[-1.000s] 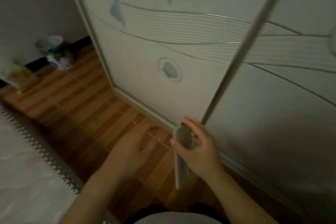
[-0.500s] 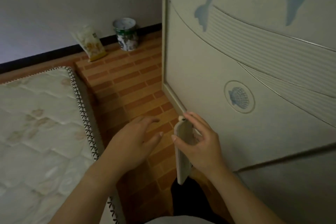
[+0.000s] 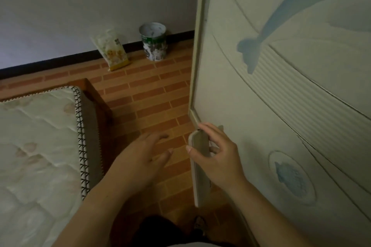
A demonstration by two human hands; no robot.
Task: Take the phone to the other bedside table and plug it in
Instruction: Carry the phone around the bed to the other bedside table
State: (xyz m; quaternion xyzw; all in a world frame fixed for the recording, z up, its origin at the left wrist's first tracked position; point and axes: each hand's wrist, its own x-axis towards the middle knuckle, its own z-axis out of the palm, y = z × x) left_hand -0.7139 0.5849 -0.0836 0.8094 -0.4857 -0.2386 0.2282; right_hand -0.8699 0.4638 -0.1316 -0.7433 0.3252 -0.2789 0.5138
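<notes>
A pale, cream-cased phone (image 3: 197,168) is held edge-on and roughly upright in my right hand (image 3: 219,158), thumb on its near face and fingers wrapped behind it. My left hand (image 3: 140,157) hovers just left of the phone, palm down, fingers spread, holding nothing. Both hands are above the brick-patterned floor (image 3: 152,94), close to the wardrobe's corner. No bedside table, charger or cable is in view.
A pale wardrobe (image 3: 281,106) with a blue dolphin and a shell motif fills the right side. The quilted mattress (image 3: 38,146) on its wooden frame lies at left. Against the far wall stand a small bin (image 3: 153,42) and a yellow-white bag (image 3: 110,50).
The view has swung left along the wardrobe; its corner, the far wall, bin, bag and mattress end came into sight. My hands keep the same pose, with the phone still in the right.
</notes>
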